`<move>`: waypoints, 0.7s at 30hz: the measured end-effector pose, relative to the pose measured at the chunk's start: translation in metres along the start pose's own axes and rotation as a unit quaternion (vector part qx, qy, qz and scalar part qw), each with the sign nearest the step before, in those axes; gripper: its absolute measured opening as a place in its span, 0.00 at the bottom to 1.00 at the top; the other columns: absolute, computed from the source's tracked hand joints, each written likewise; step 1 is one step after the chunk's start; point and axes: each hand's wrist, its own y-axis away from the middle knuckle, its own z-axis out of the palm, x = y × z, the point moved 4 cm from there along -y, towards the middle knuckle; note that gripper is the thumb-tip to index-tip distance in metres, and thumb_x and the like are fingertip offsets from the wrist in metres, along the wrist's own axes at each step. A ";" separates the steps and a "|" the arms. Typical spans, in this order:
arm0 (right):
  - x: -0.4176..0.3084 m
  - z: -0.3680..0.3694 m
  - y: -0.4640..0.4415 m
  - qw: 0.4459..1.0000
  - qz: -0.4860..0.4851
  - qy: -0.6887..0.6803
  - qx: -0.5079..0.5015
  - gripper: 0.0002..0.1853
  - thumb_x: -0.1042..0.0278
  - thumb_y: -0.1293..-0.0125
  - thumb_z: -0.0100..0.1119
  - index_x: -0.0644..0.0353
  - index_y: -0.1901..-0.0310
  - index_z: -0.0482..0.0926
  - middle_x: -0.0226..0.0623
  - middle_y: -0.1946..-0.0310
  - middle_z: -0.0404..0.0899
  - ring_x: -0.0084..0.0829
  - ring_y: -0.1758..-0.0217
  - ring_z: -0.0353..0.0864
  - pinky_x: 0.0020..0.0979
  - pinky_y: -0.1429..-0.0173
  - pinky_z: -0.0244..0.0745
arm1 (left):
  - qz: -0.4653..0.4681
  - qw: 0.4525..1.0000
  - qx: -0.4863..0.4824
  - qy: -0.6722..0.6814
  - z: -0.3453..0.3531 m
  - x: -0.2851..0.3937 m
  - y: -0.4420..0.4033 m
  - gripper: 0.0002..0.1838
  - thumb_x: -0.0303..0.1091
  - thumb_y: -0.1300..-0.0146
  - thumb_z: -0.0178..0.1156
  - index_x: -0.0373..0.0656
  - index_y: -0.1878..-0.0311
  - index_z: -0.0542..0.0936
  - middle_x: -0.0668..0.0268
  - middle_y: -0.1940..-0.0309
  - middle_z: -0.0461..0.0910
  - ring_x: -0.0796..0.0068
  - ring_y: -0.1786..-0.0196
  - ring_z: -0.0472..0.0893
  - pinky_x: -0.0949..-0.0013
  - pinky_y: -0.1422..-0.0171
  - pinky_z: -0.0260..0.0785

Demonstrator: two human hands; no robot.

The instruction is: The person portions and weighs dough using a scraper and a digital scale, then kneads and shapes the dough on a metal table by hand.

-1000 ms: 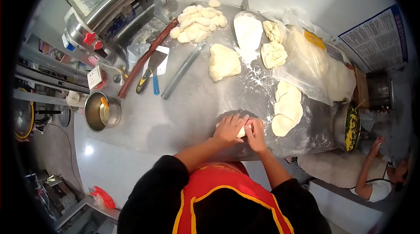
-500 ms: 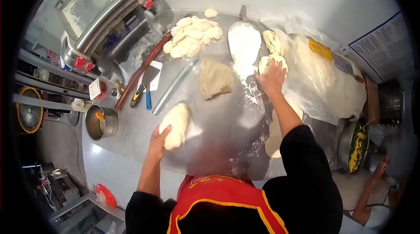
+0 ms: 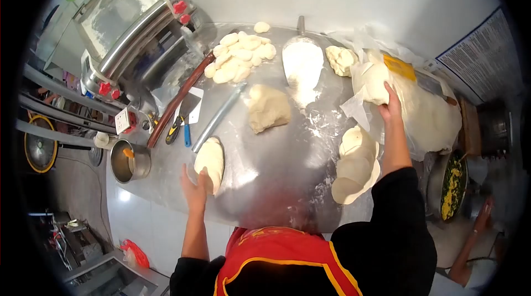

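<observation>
An oval loaf of dough lies on the metal table at the left front. My left hand is at its near end, fingers spread along the side and thumb by the dough. My right hand grips a rounded lump of dough over the clear plastic sheet at the right; the fingers under it are partly hidden. Behind that lump sits a rough piece of dough. Flat overlapping dough rounds lie at the right front, and a larger dough block rests mid-table.
A metal scoop of flour and a heap of small dough pieces are at the back. A metal tube, wooden rod, scrapers and pot are left, below a dough roller machine. A person's hand shows far right.
My right hand has moved right with a dough lump from beside the flour to the plastic. The oval loaf, held in my left hand before, now lies on the table with those fingers spread.
</observation>
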 end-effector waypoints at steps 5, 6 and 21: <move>-0.046 0.012 0.108 0.970 -0.139 0.197 -0.024 0.23 0.77 0.38 0.57 0.62 0.40 0.71 0.36 0.49 0.78 0.33 0.49 0.80 0.32 0.43 0.74 | 0.240 0.968 0.002 -0.080 -0.004 0.077 0.007 0.32 0.32 0.40 0.61 0.32 0.33 0.62 0.46 0.37 0.65 0.47 0.33 0.63 0.54 0.28 0.53; -0.049 0.014 0.130 0.936 -0.168 0.309 -0.006 0.22 0.79 0.40 0.57 0.61 0.42 0.73 0.35 0.49 0.78 0.33 0.49 0.80 0.32 0.43 0.74 | 0.267 0.964 -0.017 -0.010 0.008 0.081 0.010 0.32 0.30 0.40 0.61 0.32 0.34 0.63 0.46 0.38 0.66 0.48 0.34 0.64 0.54 0.29 0.53; 0.173 0.080 0.348 0.738 -0.197 0.619 -0.180 0.26 0.71 0.43 0.64 0.61 0.42 0.73 0.50 0.41 0.72 0.49 0.31 0.62 0.43 0.28 0.56 | 0.109 0.917 -0.357 0.143 0.129 0.060 0.065 0.27 0.43 0.32 0.54 0.31 0.37 0.67 0.48 0.45 0.75 0.58 0.43 0.76 0.60 0.38 0.67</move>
